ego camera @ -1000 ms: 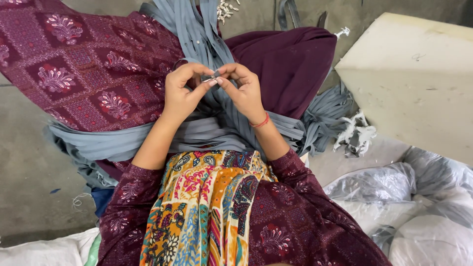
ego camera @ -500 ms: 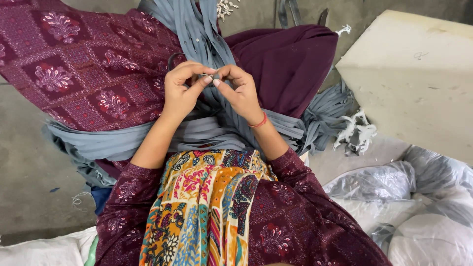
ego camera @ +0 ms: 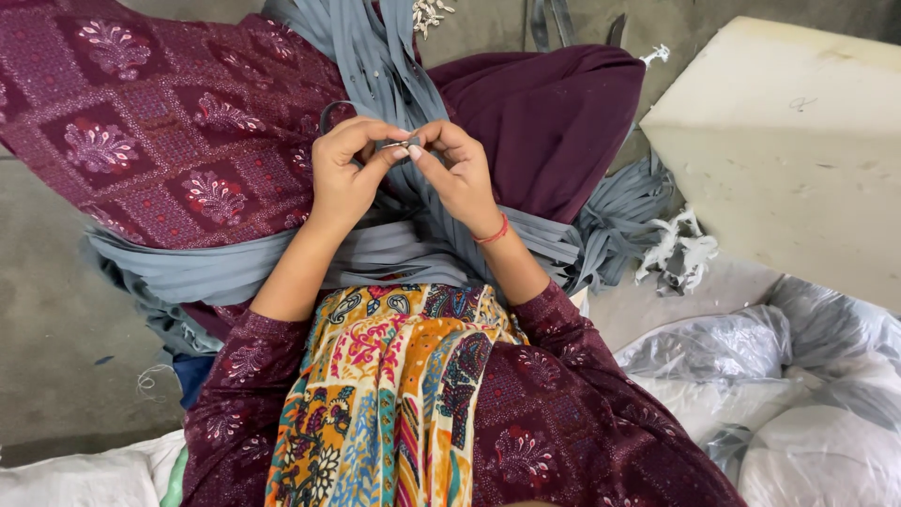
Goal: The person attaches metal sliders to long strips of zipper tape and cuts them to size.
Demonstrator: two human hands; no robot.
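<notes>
Left hand [ego camera: 349,174] and right hand [ego camera: 457,174] pinch a small metal piece [ego camera: 399,144] on the grey strap [ego camera: 375,66] at twelve o'clock above the lap, apparently mid-threading; next calls for fine fingertip feeding.
</notes>
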